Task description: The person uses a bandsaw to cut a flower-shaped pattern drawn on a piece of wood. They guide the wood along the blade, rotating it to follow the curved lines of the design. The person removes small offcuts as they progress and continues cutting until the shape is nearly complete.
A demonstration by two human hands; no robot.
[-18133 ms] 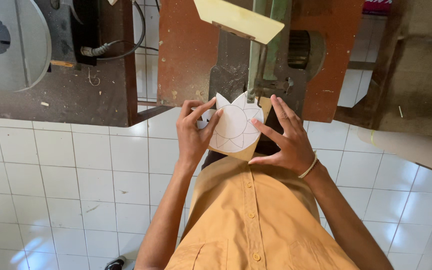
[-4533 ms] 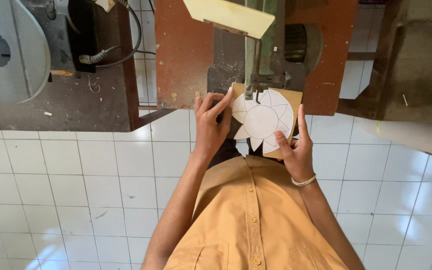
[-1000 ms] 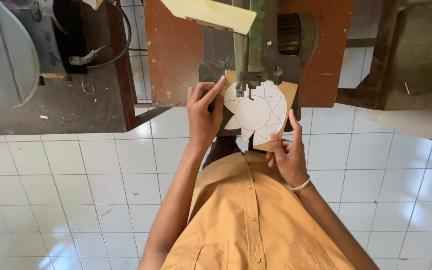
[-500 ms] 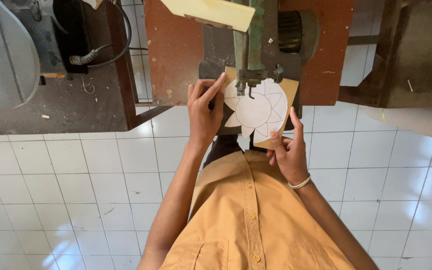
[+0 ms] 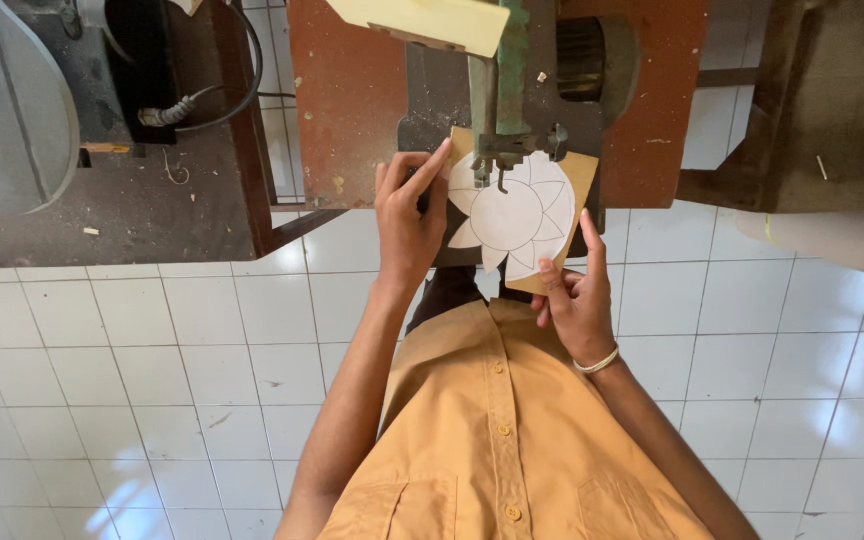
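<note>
A thin wooden board [image 5: 580, 178] with a white paper flower pattern [image 5: 509, 212] glued on it lies on the dark saw table [image 5: 422, 110], under the green saw arm and its blade [image 5: 500, 160]. My left hand [image 5: 407, 215] presses on the board's left edge, with the forefinger stretched along the paper. My right hand [image 5: 572, 295], with a bracelet at the wrist, holds the board's near right corner with the fingertips. The left part of the flower outline stands free of the wood.
The saw stands on a rust-red metal base [image 5: 347, 100]. To the left is a grey machine with a round wheel [image 5: 12, 110] and a black cable [image 5: 202, 100]. A brown wooden bench [image 5: 832, 110] stands to the right. White floor tiles [image 5: 132, 380] lie below.
Over the earlier frames the board has been turned under the blade and more of the flower outline stands cut out. In the last second the hands and the board have hardly moved.
</note>
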